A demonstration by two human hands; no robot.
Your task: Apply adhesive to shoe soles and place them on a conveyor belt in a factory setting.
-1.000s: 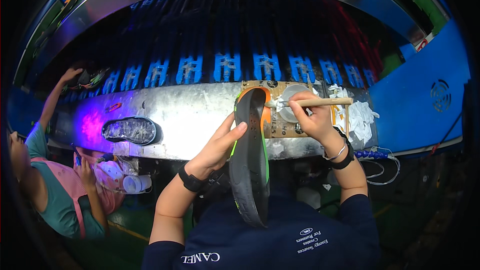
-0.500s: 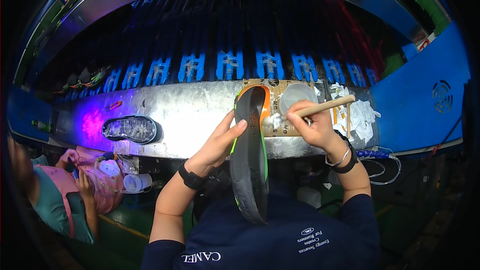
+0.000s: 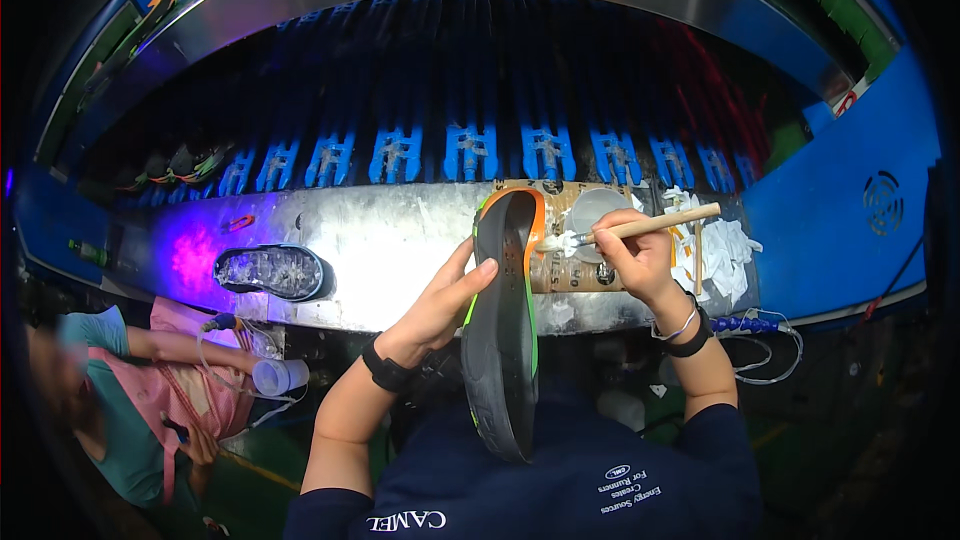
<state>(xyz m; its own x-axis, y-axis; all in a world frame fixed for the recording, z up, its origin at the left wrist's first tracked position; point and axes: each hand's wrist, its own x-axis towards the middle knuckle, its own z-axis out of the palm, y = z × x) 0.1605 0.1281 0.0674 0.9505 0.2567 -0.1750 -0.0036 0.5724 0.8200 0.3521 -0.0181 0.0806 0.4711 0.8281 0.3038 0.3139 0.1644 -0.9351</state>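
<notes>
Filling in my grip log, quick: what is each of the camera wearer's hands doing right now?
Left hand: closed, holding the shoe sole.
Right hand: closed, holding the brush by its handle.

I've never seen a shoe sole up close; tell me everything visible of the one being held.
The shoe sole is long, curved and mostly black, orange around the far end, with green edging. It looks like rubber or foam, dotted with small marks. Running near-vertically in the picture, it overlaps the metal bench and navy shirt. The left hand grips its left side; the brush in the right hand touches or nearly touches its orange rim.
</notes>
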